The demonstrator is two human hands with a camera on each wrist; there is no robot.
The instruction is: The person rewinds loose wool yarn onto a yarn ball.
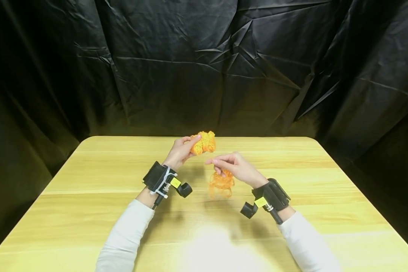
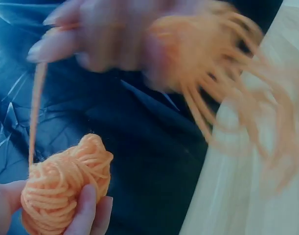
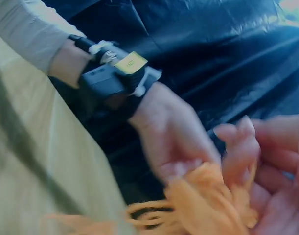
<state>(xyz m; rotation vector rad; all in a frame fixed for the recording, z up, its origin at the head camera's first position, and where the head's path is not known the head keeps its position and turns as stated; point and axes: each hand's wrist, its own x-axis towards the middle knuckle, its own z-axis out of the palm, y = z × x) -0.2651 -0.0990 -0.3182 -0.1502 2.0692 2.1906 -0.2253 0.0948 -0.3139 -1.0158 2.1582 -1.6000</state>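
Observation:
My left hand (image 1: 183, 150) grips a bundle of orange yarn (image 1: 206, 142) wound into a lumpy ball. In the left wrist view, thumb and fingers hold the yarn ball (image 2: 66, 188) from below. A taut strand (image 2: 36, 112) runs from the ball up to my right hand (image 1: 236, 166), whose thumb and index finger pinch it. Loose loops of the same orange yarn (image 1: 222, 184) hang beneath the right palm. The left wrist view shows these loops (image 2: 237, 83) blurred, fanning out by the curled fingers. In the right wrist view, loose yarn (image 3: 203, 200) covers part of the hands.
Both hands are above a light wood table (image 1: 88, 181) with rounded far corners. A black curtain (image 1: 176, 87) hangs behind it. Each forearm wears a black wrist strap with a small camera (image 1: 183, 189). Bright glare lies on the table's near middle.

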